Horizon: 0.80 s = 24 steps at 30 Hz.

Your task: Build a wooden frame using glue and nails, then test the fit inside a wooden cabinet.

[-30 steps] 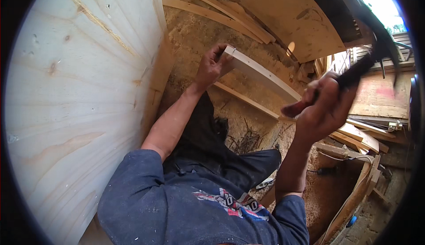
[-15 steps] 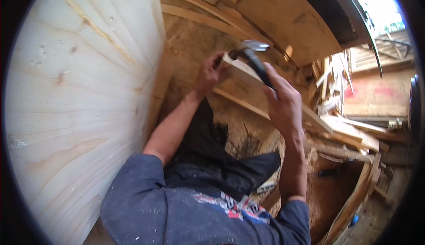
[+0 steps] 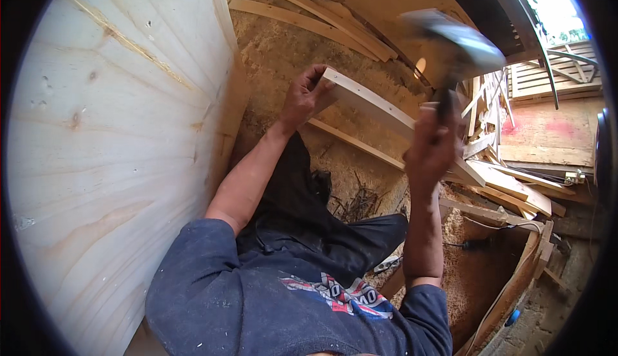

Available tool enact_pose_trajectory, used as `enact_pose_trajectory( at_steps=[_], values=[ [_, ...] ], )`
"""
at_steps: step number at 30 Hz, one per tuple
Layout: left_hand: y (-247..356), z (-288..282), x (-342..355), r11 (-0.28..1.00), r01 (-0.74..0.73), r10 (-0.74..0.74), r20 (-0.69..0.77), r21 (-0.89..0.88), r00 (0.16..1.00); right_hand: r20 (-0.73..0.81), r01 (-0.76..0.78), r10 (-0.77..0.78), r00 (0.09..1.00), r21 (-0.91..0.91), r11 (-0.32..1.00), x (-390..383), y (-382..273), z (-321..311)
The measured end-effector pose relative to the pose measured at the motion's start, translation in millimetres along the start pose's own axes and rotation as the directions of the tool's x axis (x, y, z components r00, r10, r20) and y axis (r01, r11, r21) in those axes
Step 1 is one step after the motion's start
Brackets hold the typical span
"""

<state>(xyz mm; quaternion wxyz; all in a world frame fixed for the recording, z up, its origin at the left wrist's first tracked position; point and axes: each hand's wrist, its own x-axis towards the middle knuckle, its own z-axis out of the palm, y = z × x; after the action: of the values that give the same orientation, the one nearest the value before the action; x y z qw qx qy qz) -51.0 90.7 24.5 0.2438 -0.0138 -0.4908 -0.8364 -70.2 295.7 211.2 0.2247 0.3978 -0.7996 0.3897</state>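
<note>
Hammer [image 3: 460,44] blurred, right hand [image 3: 432,147] closed round it, pale board [image 3: 370,103] partly hidden behind, dots along its edge, left hand [image 3: 302,100] gripping one end.

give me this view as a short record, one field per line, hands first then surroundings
left hand: gripping the left end of the board
right hand: gripping the hammer
hammer: apart from the board, head blurred
board: pale, small spots along its upper edge
left side: large pale panel
right side: wood scraps
</note>
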Motion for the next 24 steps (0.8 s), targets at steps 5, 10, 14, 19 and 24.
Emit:
enact_pose_trajectory(
  at_steps=[5,10,14,19,24],
  values=[
    [-21,-9,0,0.999,-0.043,0.043,-0.004,-0.020,0.999,0.450,0.159,-0.020,0.893,-0.274,0.949,-5,12,-6],
    [-7,-1,3,0.990,0.079,-0.080,-0.001,-0.118,0.997,0.105,-0.493,0.488,0.866,0.336,0.802,-63,-23,-35],
    [-16,-29,9,0.989,0.138,-0.137,0.020,-0.050,0.990,0.095,-0.613,0.627,0.774,0.365,0.701,-155,12,-51],
    [22,-15,25,1.000,0.028,-0.027,0.133,-0.008,0.991,0.172,-0.852,0.861,0.478,-0.145,0.502,-262,52,-61],
    [60,1,49,0.837,-0.074,-0.115,0.307,0.542,0.945,0.396,-0.835,0.907,0.143,-0.443,0.326,-368,132,-18]
  ],
)
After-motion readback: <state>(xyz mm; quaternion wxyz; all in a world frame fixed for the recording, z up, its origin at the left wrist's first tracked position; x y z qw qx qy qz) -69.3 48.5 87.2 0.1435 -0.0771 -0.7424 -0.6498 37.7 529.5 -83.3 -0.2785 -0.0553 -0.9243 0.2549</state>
